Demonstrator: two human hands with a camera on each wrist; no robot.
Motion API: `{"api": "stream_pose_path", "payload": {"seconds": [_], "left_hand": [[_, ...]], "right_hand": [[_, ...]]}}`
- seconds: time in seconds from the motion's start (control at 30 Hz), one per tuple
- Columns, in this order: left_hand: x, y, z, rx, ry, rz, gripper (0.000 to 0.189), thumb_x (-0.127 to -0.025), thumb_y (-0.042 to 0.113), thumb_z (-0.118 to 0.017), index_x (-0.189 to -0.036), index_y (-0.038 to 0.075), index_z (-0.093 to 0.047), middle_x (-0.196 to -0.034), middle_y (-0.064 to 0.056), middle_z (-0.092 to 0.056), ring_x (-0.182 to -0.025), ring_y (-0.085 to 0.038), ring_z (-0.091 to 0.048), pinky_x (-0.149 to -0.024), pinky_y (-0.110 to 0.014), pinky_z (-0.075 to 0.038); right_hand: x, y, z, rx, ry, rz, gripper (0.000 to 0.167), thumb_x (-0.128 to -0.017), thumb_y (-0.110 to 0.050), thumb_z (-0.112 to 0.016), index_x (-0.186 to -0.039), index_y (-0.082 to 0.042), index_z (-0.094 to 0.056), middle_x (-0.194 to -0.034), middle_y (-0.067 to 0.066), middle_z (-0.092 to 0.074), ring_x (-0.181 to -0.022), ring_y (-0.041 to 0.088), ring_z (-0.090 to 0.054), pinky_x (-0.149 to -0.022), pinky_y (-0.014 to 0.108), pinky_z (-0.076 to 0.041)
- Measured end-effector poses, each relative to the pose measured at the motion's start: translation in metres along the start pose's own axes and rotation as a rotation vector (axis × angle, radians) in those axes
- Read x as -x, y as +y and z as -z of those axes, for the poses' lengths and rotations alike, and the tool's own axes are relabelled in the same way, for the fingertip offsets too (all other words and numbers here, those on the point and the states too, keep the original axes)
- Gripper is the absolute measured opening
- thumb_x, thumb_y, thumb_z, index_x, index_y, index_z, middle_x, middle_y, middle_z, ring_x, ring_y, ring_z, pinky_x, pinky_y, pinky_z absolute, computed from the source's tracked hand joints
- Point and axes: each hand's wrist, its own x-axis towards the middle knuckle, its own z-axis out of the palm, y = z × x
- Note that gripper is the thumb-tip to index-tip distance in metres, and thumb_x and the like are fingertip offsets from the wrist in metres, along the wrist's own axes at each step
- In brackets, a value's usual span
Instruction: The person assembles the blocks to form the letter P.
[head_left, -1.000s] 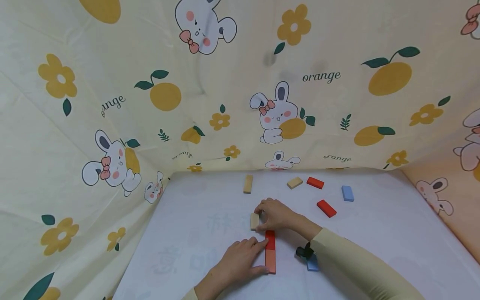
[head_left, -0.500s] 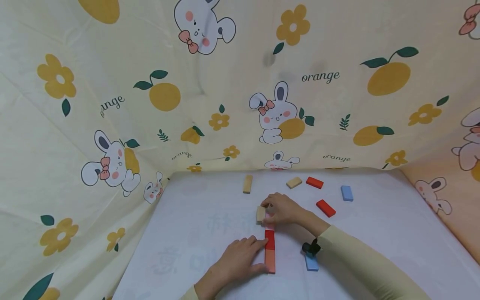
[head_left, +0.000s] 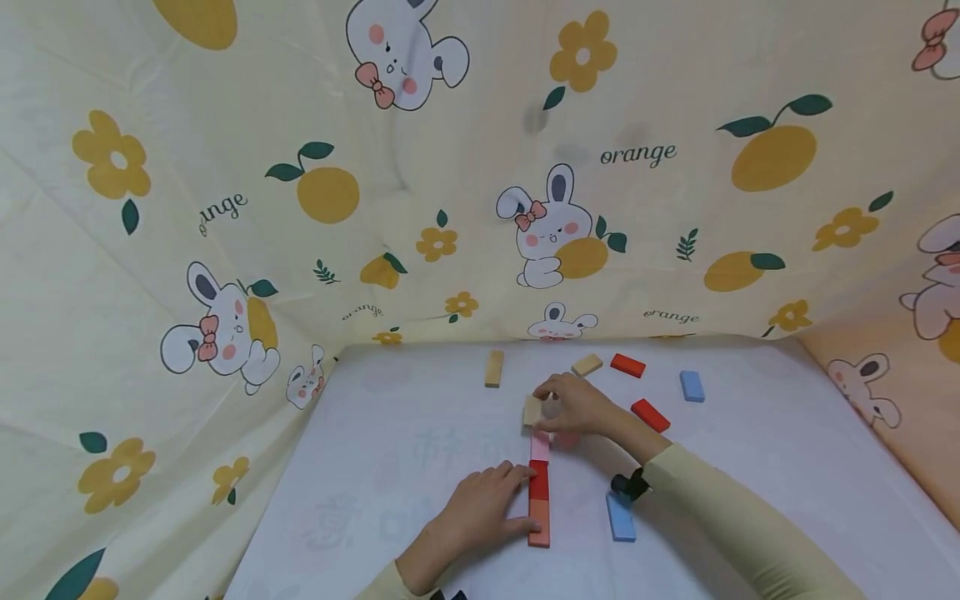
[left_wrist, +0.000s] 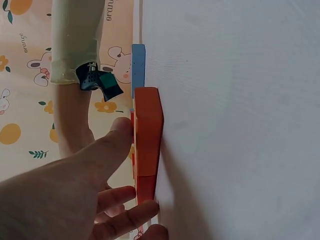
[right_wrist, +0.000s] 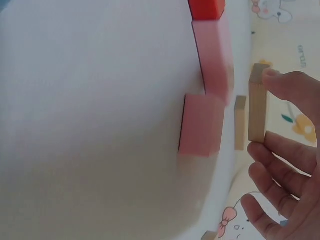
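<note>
My right hand (head_left: 577,407) pinches a plain wooden block (right_wrist: 258,110) between thumb and index finger, raised over the far end of a row of blocks. From near to far, that row has an orange block (head_left: 539,523), a red block (head_left: 539,481) and a pink block (head_left: 540,447). Another pink block (right_wrist: 202,125) lies beside the row's far end in the right wrist view, mostly behind the right hand in the head view. My left hand (head_left: 480,510) lies along the row's left side, thumb tip at the orange block and index fingertip at the red one.
Farther back on the white table (head_left: 390,400) lie two wooden blocks (head_left: 493,368), two red blocks (head_left: 650,415) and a blue block (head_left: 692,386). A second blue block (head_left: 621,518) lies right of the row, near the right wrist. Printed cloth (head_left: 450,167) hangs behind and at both sides.
My right hand has moved away from me and to the right with the wooden block, uncovering the pink block at the row's far end. The left hand has stayed at the row.
</note>
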Motion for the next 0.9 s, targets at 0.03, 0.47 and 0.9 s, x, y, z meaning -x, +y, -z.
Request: {"api": "stream_pose_path", "payload": {"seconds": [0.03,0.47,0.9], "left_hand": [[0.0,0.0,0.0,-0.001,0.001,-0.001,0.074,-0.091,0.067,-0.076,-0.149,0.025,-0.059,-0.129,0.006,-0.066,-0.108,-0.012,-0.065,-0.089,-0.036,-0.056],[-0.003,-0.004,-0.002,-0.029,0.006,-0.028,0.076,-0.09,0.066,-0.078,-0.153,0.026,-0.059,-0.121,0.005,-0.065,-0.101,-0.011,-0.064,-0.083,-0.033,-0.055],[-0.004,-0.004,-0.002,-0.034,-0.01,-0.031,0.076,-0.091,0.068,-0.076,-0.152,0.026,-0.059,-0.121,0.006,-0.065,-0.1,-0.01,-0.063,-0.084,-0.032,-0.054]], "right_hand": [[0.0,0.002,0.0,0.004,0.0,-0.003,0.059,-0.083,-0.043,-0.093,-0.131,-0.015,-0.075,-0.122,-0.001,-0.071,-0.111,0.02,-0.062,-0.093,0.04,-0.054],[-0.001,0.012,0.005,0.028,-0.009,-0.058,0.057,-0.084,-0.041,-0.093,-0.131,-0.014,-0.075,-0.123,0.002,-0.073,-0.109,0.019,-0.062,-0.095,0.043,-0.056],[-0.005,0.023,-0.004,0.001,-0.048,-0.074,0.058,-0.083,-0.043,-0.094,-0.129,-0.014,-0.076,-0.12,0.0,-0.072,-0.108,0.019,-0.062,-0.096,0.045,-0.056]]}}
